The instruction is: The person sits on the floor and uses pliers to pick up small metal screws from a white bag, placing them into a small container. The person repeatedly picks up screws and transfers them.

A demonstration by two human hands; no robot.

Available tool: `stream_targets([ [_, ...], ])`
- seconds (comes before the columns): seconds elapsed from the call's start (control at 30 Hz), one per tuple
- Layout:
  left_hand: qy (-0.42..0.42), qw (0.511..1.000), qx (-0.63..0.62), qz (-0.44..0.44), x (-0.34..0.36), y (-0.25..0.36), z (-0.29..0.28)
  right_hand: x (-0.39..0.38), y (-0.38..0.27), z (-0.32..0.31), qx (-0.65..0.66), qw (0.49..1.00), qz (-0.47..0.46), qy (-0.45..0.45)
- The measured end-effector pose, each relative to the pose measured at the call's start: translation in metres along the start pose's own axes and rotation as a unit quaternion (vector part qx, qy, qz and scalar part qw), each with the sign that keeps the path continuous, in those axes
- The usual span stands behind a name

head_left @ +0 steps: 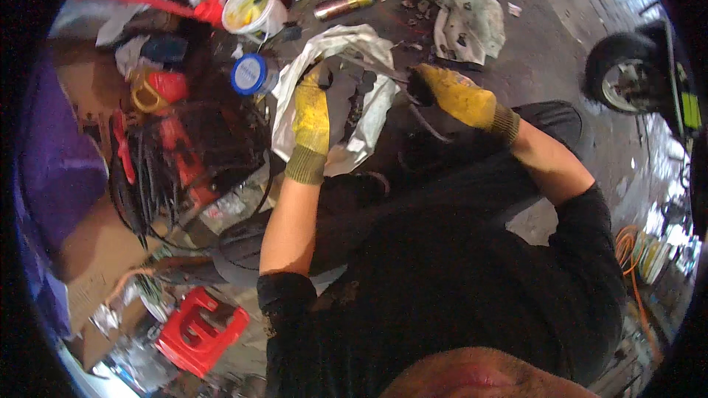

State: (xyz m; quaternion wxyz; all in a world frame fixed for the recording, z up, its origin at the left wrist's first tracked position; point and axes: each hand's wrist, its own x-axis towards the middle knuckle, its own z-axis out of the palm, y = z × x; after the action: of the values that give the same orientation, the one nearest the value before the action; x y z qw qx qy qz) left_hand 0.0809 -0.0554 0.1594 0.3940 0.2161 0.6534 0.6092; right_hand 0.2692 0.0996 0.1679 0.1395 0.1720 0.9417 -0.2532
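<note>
An open white sack (375, 129) lies in front of my folded legs, with dark pieces showing inside its mouth. My left hand (313, 114), in a yellow work glove with a knit cuff, reaches into the sack. Its fingers are curled against something dark near the far rim. To the right of the sack, my right hand (459, 97), gloved the same way, is closed on a thin dark strip (430, 124). One end of the strip hangs down toward my leg; the other runs toward the sack. Its exact kind is hard to tell.
Left of the sack stand a blue-lidded jar (249, 74) and a white bucket (254, 11). A spray can (345, 5) and a dirty rag (470, 23) lie beyond. Cables (144, 177) and a red plastic piece (200, 332) are at left; a wheel (623, 81) stands at right.
</note>
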Motion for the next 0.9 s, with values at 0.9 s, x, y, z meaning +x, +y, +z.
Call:
stream_targets([
  [0.9, -0.023, 0.796, 0.525, 0.299, 0.030, 0.005, 0.082, -0.012, 0.058, 0.050, 0.146, 0.973, 0.043, 0.176],
])
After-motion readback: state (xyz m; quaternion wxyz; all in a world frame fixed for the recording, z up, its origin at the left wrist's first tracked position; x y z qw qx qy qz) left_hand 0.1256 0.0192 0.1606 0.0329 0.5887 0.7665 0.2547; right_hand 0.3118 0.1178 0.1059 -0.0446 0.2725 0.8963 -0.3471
